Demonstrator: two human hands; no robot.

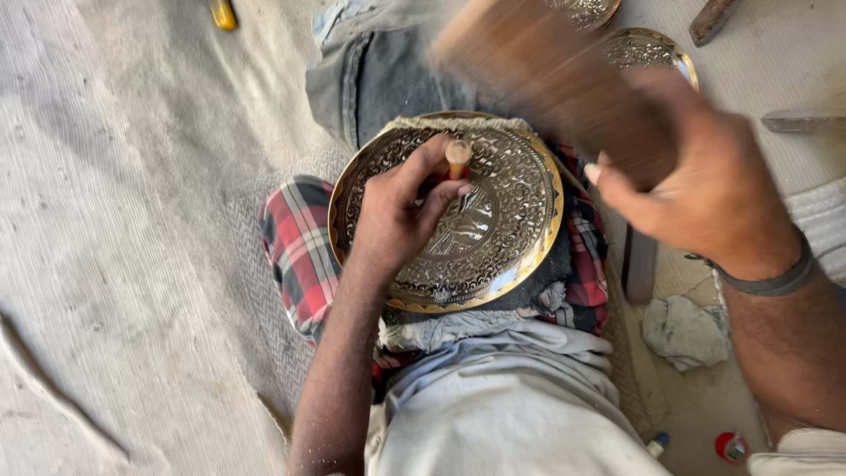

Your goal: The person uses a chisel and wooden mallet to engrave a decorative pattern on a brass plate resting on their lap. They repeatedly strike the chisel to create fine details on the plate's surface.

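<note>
A round engraved brass plate (520,189) with a golden rim rests on my lap over a red checked cloth (295,247). My left hand (397,216) lies on the plate and pinches a small chisel (457,157) upright near its centre. My right hand (696,185) is raised at the right and grips a wooden mallet (546,75), which is blurred by motion above the plate's far edge.
Two more engraved brass plates (648,46) lie at the top right. A crumpled grey rag (683,330) and a small red-capped item (730,447) sit at the lower right. A yellow object (222,13) lies on the grey mat (132,220) at the top.
</note>
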